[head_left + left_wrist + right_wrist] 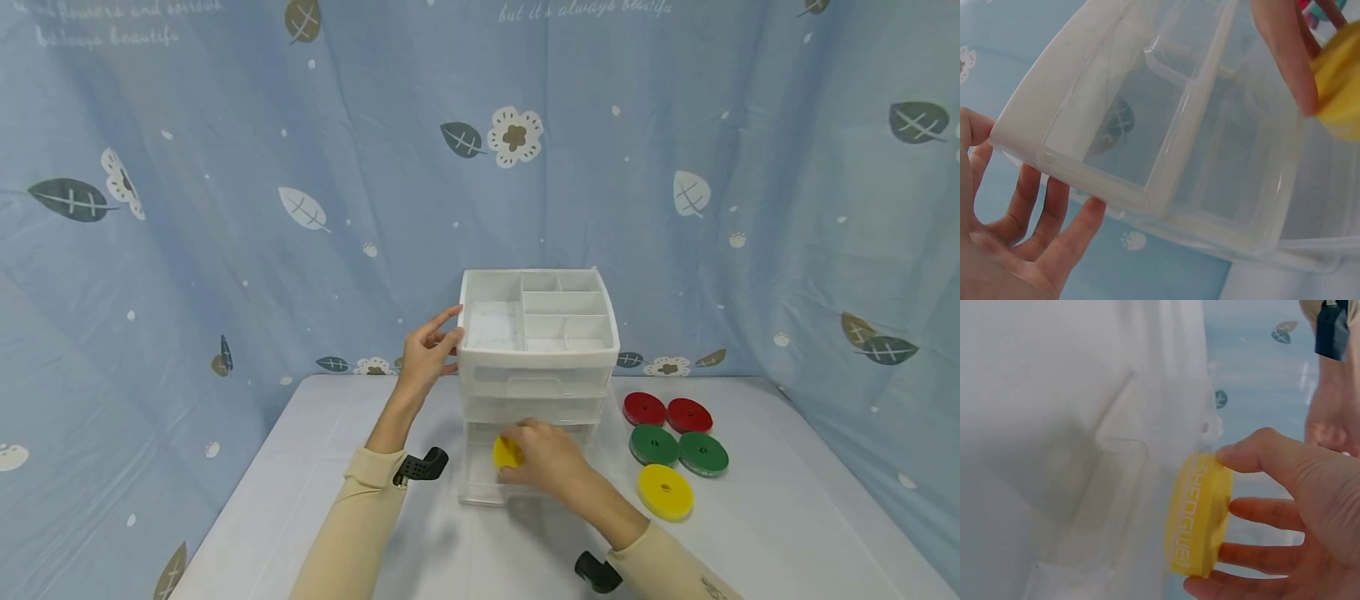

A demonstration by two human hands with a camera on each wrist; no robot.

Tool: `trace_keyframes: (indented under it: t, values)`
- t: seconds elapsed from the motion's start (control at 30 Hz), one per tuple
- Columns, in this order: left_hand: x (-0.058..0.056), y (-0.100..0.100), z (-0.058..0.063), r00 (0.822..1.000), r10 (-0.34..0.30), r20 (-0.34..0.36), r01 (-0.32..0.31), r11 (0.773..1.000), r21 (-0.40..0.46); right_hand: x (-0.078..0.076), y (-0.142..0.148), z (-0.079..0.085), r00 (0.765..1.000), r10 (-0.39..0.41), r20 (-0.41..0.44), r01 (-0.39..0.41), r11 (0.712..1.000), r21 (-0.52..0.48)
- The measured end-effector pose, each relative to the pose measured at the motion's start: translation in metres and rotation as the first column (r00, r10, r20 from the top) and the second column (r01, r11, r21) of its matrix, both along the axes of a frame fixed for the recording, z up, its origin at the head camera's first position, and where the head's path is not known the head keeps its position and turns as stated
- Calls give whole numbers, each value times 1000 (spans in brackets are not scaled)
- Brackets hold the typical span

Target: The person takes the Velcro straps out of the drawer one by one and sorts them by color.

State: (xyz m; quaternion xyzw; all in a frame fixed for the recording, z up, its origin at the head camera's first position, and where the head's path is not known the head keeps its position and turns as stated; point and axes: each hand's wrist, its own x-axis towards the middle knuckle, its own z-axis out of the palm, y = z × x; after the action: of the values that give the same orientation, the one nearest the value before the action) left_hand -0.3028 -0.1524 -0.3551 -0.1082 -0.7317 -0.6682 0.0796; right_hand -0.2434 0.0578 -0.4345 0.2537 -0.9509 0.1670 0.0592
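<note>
A white plastic drawer unit (537,358) with clear drawers stands at the table's back, its lowest drawer (480,492) pulled out toward me. My left hand (427,350) rests against the unit's left side. In the left wrist view, spread fingertips (1094,209) touch its edge. My right hand (551,458) grips a yellow tape roll (1200,515), thumb at one end of its rim and fingers along it, over the open drawer. White lettering runs along the roll's rim. The right hand hides part of the drawer's interior.
To the unit's right lie two red rolls (645,409), two green rolls (703,454) and another yellow roll (666,492) on the white table (780,533). The unit's top tray (491,321) is divided into compartments. A blue patterned curtain (375,167) hangs behind.
</note>
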Motion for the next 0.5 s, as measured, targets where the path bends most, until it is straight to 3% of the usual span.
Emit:
trace_keyframes:
  t: [0.5]
  values:
    - [-1,0,-1,1000,-6,5,6,1000,8,16,43,18,994,-110,0,110,994,16]
